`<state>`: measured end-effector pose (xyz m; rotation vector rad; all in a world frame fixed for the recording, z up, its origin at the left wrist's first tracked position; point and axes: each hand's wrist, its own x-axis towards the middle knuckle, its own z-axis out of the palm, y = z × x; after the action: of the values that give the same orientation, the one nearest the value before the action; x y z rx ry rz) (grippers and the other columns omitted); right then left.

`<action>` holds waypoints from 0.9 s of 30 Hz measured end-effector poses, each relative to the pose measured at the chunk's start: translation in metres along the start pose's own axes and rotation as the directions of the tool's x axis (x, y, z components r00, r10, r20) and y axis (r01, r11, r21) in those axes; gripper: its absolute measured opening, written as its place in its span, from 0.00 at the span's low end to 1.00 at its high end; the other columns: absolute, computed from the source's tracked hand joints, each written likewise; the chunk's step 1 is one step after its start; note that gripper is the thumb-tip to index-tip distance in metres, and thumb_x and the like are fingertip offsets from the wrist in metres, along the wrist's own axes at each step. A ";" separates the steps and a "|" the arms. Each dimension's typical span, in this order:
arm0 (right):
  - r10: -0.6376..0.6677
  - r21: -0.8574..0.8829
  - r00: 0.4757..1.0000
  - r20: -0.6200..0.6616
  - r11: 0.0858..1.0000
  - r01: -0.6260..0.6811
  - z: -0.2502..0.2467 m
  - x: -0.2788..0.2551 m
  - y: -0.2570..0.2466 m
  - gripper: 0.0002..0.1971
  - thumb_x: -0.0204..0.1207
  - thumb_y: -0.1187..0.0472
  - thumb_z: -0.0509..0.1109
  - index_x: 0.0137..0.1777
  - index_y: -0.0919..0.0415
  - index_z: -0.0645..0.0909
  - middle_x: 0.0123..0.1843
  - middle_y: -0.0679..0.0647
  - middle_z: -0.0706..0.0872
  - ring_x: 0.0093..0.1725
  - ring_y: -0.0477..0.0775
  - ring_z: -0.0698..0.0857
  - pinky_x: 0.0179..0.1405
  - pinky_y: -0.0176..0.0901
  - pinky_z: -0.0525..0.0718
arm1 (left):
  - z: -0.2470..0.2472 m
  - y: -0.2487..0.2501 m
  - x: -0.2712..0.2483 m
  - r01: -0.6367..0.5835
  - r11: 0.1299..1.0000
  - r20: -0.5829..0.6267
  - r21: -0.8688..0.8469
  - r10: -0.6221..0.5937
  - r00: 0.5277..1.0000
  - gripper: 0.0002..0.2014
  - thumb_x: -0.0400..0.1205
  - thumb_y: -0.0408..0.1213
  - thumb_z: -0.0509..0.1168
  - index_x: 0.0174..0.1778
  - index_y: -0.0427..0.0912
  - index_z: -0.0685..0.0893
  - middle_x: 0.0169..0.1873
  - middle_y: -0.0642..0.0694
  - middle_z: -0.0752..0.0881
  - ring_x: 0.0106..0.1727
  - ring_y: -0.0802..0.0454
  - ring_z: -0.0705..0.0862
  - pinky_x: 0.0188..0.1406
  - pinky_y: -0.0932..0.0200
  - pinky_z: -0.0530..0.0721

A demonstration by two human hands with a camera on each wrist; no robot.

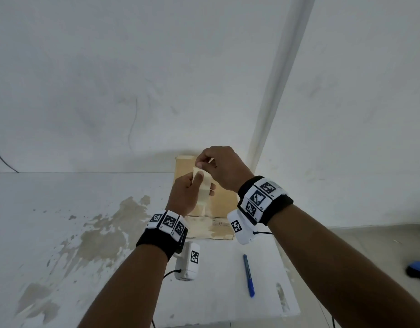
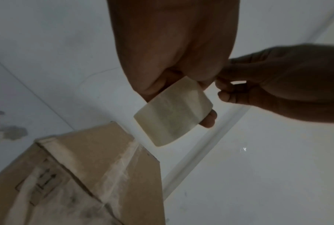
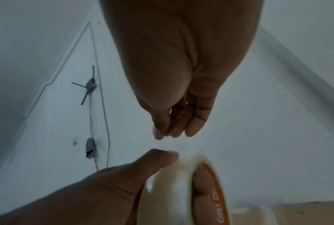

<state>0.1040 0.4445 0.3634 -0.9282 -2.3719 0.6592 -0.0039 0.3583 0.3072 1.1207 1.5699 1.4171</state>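
A roll of clear packing tape [image 1: 203, 188] with an orange-printed core is held above a taped cardboard box [image 1: 224, 204]. My left hand [image 1: 195, 185] grips the roll [image 2: 172, 117], thumb on its outer face and fingers through the core [image 3: 202, 184]. My right hand [image 1: 206, 163] is just above the roll, thumb and fingertips [image 3: 162, 134] pinched together at the tape's loose end; the clear strip itself is barely visible. The box [image 2: 89, 175] stands against the wall with a strip of tape running along its top.
The box stands on a white table [image 1: 62, 233] with worn, stained patches. A blue pen [image 1: 248, 275] lies near the table's front right. A blue and black object [image 1: 418, 269] sits on the floor at right. A white pipe [image 1: 275, 91] runs up the wall.
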 end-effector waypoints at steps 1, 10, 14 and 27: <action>-0.019 -0.008 1.000 0.008 1.000 0.020 -0.001 0.001 -0.003 0.05 0.81 0.59 0.71 0.46 0.57 0.88 0.46 0.48 0.89 0.41 0.52 0.89 0.49 0.47 0.86 | -0.002 0.000 0.002 -0.006 1.000 0.004 0.010 0.006 1.000 0.20 0.91 0.41 0.55 0.49 0.32 0.89 0.29 0.52 0.93 0.32 0.59 0.92 0.34 0.65 0.87; 0.090 0.114 0.991 -0.097 0.990 -0.079 -0.007 0.004 0.008 0.07 0.76 0.55 0.77 0.44 0.58 0.90 0.41 0.49 0.91 0.32 0.39 0.82 0.36 0.27 0.78 | 0.004 0.001 -0.005 0.017 0.994 0.049 -0.104 -0.012 0.999 0.15 0.88 0.34 0.53 0.49 0.33 0.85 0.36 0.37 0.93 0.37 0.42 0.91 0.43 0.50 0.88; 0.089 0.130 0.992 -0.087 0.989 -0.077 -0.002 0.001 0.012 0.07 0.76 0.55 0.78 0.43 0.59 0.89 0.41 0.51 0.91 0.33 0.45 0.82 0.38 0.35 0.80 | 0.004 -0.008 -0.002 -0.005 0.999 0.091 -0.043 0.009 0.996 0.15 0.90 0.36 0.53 0.54 0.33 0.85 0.38 0.41 0.94 0.36 0.49 0.92 0.38 0.58 0.88; 0.108 0.357 0.993 0.045 0.927 -0.117 -0.016 0.002 0.016 0.08 0.79 0.52 0.75 0.46 0.56 0.88 0.42 0.46 0.87 0.30 0.39 0.81 0.36 0.36 0.79 | 0.001 -0.014 0.007 -0.034 0.999 0.064 0.002 0.034 0.997 0.19 0.91 0.45 0.53 0.56 0.35 0.84 0.39 0.41 0.94 0.34 0.50 0.91 0.36 0.61 0.85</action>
<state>0.1198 0.4607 0.3659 -0.8985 -2.1264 1.1114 -0.0069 0.3650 0.2930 1.1881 1.5155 1.3882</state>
